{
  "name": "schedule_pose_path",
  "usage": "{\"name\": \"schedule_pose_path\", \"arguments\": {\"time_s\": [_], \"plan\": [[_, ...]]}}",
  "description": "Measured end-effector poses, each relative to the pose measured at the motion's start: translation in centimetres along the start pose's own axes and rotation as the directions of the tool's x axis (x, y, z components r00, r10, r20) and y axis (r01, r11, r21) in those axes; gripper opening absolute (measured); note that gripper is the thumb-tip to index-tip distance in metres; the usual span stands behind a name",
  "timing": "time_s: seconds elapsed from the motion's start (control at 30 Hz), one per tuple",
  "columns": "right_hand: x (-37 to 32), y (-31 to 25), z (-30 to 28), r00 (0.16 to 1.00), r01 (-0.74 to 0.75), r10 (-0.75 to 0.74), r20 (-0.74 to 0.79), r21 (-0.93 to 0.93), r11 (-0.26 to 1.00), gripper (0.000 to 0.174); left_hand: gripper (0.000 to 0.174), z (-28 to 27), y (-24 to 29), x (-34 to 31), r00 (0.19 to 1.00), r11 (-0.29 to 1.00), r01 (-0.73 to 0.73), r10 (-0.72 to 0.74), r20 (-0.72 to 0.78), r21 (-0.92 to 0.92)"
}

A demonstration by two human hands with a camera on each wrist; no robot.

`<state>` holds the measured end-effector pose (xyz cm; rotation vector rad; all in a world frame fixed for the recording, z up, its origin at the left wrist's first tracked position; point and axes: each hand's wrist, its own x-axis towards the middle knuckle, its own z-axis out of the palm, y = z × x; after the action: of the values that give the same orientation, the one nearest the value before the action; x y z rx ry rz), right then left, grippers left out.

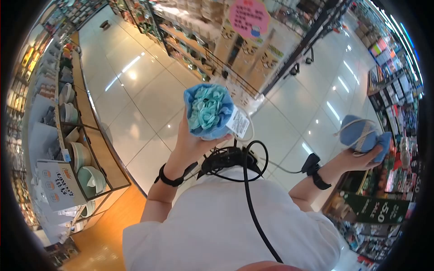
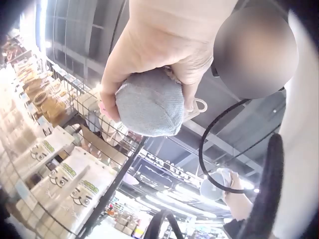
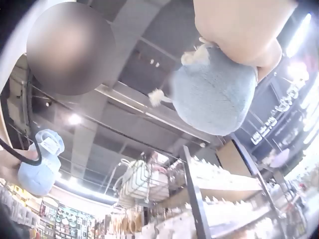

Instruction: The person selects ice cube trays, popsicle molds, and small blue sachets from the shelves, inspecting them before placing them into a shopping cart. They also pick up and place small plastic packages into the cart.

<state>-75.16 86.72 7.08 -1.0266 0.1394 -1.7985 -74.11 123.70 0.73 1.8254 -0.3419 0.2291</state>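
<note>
In the head view my left hand point(image 1: 192, 141) holds a blue fabric pouch point(image 1: 226, 115) with its top facing up. Teal ruffled petals point(image 1: 207, 108) fill its opening, and a white printed tag point(image 1: 238, 123) with a pale cord hangs at the side. From the left wrist, the rounded base of that pouch point(image 2: 150, 105) shows between thumb and fingers. Out to the right, my right hand point(image 1: 355, 159) grips the neck of a second blue pouch point(image 1: 355, 132), wrapped with cream cord. Its round bottom point(image 3: 214, 94) and a frayed cord end point(image 3: 158, 98) appear in the right wrist view.
Shelves with bowls point(image 1: 92, 179) line the left side. A rack with packaged goods point(image 1: 253, 56) and a pink sign point(image 1: 249, 18) stands ahead. Black cable point(image 1: 247, 203) loops before the white shirt. Tiled floor point(image 1: 140, 90) runs between the displays; a sale sign point(image 1: 373, 207) is at right.
</note>
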Motion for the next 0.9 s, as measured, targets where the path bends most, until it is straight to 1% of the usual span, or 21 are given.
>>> {"name": "schedule_pose_path", "arguments": {"time_s": [0.1,0.13,0.17,0.2,0.23,0.27,0.3,0.33,0.4,0.43,0.5,0.53,0.6,0.63,0.67,0.7,0.73,0.8,0.83,0.87,0.9], "plan": [[0.3,0.9,-6.6,0.967,-0.188,0.215,0.136,-0.188,0.964,0.042,0.077,1.9,0.3,1.0,0.997,0.999,-0.051,0.05,0.054,0.007],[1.1,1.8,-9.1,0.898,-0.393,0.406,0.17,-0.111,0.913,0.044,0.077,2.9,-0.3,1.1,0.995,0.996,0.003,0.006,0.096,-0.093],[1.9,2.6,-11.3,0.824,-0.534,0.536,0.183,-0.064,0.843,0.044,0.077,4.1,-0.2,1.4,0.99,0.951,0.101,-0.067,0.121,-0.294],[2.6,3.1,-13.2,0.734,-0.66,0.65,0.2,-0.017,0.751,0.044,0.076,5.6,0.2,1.8,0.976,0.856,0.203,-0.141,0.163,-0.475],[3.3,3.8,-15.3,0.629,-0.769,0.745,0.224,0.032,0.639,0.044,0.076,7.0,0.6,2.2,0.953,0.718,0.301,-0.209,0.219,-0.628],[4.0,5.2,-18.1,0.603,-0.781,0.722,0.339,0.065,0.622,0.044,0.081,7.7,0.5,2.6,0.893,0.676,0.44,-0.261,0.366,-0.591],[4.5,6.8,-21.0,0.573,-0.793,0.684,0.45,0.095,0.602,0.044,0.082,9.0,0.5,3.0,0.871,0.626,0.472,-0.222,0.439,-0.621],[5.2,7.5,-22.5,0.54,-0.805,0.631,0.558,0.123,0.58,0.045,0.084,10.7,0.5,3.7,0.845,0.574,0.504,-0.174,0.506,-0.645],[5.7,8.3,-24.4,0.514,-0.857,0.744,0.427,0.285,0.429,0.04,0.088,14.4,0.5,4.7,0.782,0.472,0.568,-0.056,0.62,-0.674],[6.1,8.7,-25.0,0.487,-0.857,0.792,0.368,0.375,0.353,0.038,0.086,16.6,0.1,5.2,0.762,0.477,0.579,-0.03,0.646,-0.661],[8.1,9.5,-26.4,0.488,-0.849,0.826,0.282,0.373,0.374,0.035,0.085,21.2,-0.4,6.6,0.721,0.487,0.599,0.02,0.693,-0.636],[9.0,9.5,-26.4,0.492,-0.841,0.841,0.224,0.371,0.393,0.036,0.082,23.1,0.0,7.1,0.709,0.479,0.613,0.017,0.705,-0.628],[11.2,9.5,-26.4,0.5,-0.822,0.865,0.038,0.335,0.46,0.039,0.077,27.4,0.8,8.1,0.683,0.459,0.644,0.014,0.73,-0.611],[12.8,10.0,-27.8,0.33,-0.835,0.933,0.145,0.507,0.216,0.04,0.073,29.5,0.8,8.6,0.672,0.431,0.668,-0.001,0.74,-0.607],[14.4,10.7,-29.6,0.172,-0.776,0.942,0.288,0.628,-0.05,0.041,0.07,31.5,0.5,9.2,0.661,0.402,0.691,-0.016,0.75,-0.601],[15.0,11.4,-31.2,0.131,-0.732,0.896,0.425,0.651,-0.202,0.042,0.066,33.3,0.4,9.8,0.648,0.372,0.715,-0.034,0.761,-0.592],[15.6,12.0,-32.4,0.086,-0.683,0.829,0.553,0.638,-0.355,0.043,0.046,34.8,1.3,10.4,0.63,0.259,0.739,0.06,0.774,-0.621],[16.5,12.7,-33.5,0.345,-0.817,0.819,0.458,0.577,0.022,0.046,0.057,38.0,1.9,11.2,0.667,0.343,0.721,-0.105,0.738,-0.603],[17.1,13.2,-34.3,0.417,-0.802,0.806,0.421,0.588,0.108,0.046,0.062,40.0,2.3,11.8,0.681,0.382,0.711,-0.163,0.714,-0.591],[17.7,13.7,-35.0,0.485,-0.78,0.787,0.381,0.596,0.192,0.047,0.063,41.8,2.6,12.7,0.637,0.308,0.75,-0.094,0.765,-0.586],[18.0,14.2,-35.9,0.48,-0.73,0.804,0.35,0.667,0.146,0.046,0.064,43.1,2.4,13.8,0.585,0.234,0.792,-0.026,0.811,-0.564]]}}
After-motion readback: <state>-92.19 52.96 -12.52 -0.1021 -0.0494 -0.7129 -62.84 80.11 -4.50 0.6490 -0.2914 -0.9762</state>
